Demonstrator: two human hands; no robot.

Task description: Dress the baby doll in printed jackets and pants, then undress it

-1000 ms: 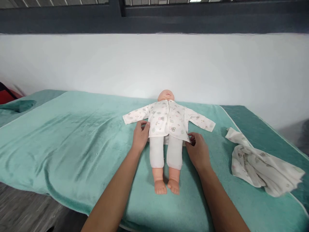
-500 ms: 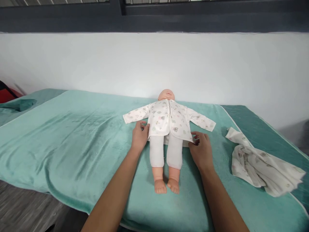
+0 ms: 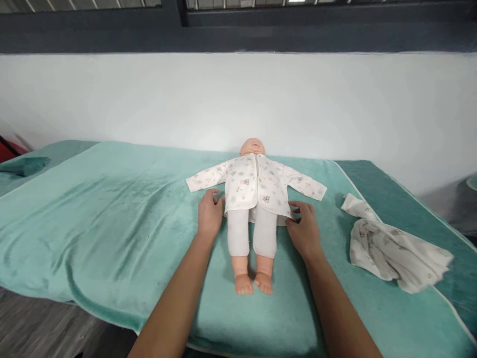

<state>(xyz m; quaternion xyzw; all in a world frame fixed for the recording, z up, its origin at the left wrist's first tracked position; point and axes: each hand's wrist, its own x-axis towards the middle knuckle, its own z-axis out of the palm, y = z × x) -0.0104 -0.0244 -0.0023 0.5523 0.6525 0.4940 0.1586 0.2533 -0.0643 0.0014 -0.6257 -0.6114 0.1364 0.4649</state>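
— So, where does the doll [image 3: 238,233] lie?

— On its back on the green cover [image 3: 130,223], feet toward the person, head close to the white wall [image 3: 238,94]. A pale printed jacket [image 3: 241,184] covers its trunk, with the sleeves spread out to both sides.

— Are the arms inside those sleeves?

— I can't make that out from how the cloth lies.

— And the left hand [image 3: 209,215]?

— It rests just beside the jacket's left edge. Its grip is loose: the fingers curl a little, the thumb stands off from them near the cloth, and it seems to hold nothing.

— What about the right hand [image 3: 304,228]?

— That one is at the jacket's lower right corner. Thumb and forefinger come close together around the hem; whether this grip really pinches the cloth, I can't say for sure.

— How does the jacket's front sit?

— Its two halves run side by side down the chest and part toward the hem, above white-covered legs that end in bare feet.

— Anything further right?

— Yes, a crumpled printed cloth [image 3: 395,251], well apart from the doll, lying across a pale line in the cover. Above the wall runs a dark frame [image 3: 238,37].
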